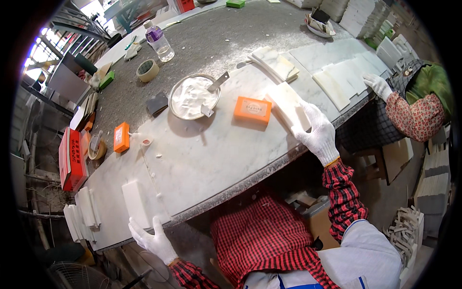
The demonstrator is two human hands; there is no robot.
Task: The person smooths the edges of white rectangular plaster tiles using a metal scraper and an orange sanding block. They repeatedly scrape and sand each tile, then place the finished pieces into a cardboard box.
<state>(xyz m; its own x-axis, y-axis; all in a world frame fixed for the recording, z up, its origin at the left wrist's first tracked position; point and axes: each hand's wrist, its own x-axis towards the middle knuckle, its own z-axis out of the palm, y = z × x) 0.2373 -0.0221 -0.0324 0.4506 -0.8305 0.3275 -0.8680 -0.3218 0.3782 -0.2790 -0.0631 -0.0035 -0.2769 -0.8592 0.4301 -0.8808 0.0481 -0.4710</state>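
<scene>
My left hand (154, 242), in a white knit glove, is at the table's near edge with thumb and fingers apart. Just beyond its fingertips a single white stone tile (135, 204) lies flat. My right hand (317, 135), gloved the same way, grips the near end of a pale marble tile (287, 102), thumb on one side and fingers on the other. Left of that tile sits an orange sanding block (252, 111). A metal bowl (194, 97) of white paste, with scraper blades standing in it, is farther left.
A co-worker's gloved hand (378, 85) rests by marble slabs (347, 79) at right. More tiles (274, 64) are stacked beyond mine. A tape roll (147, 71), a plastic bottle (159, 41), a second orange block (121, 137) and a red box (73, 159) stand to the left.
</scene>
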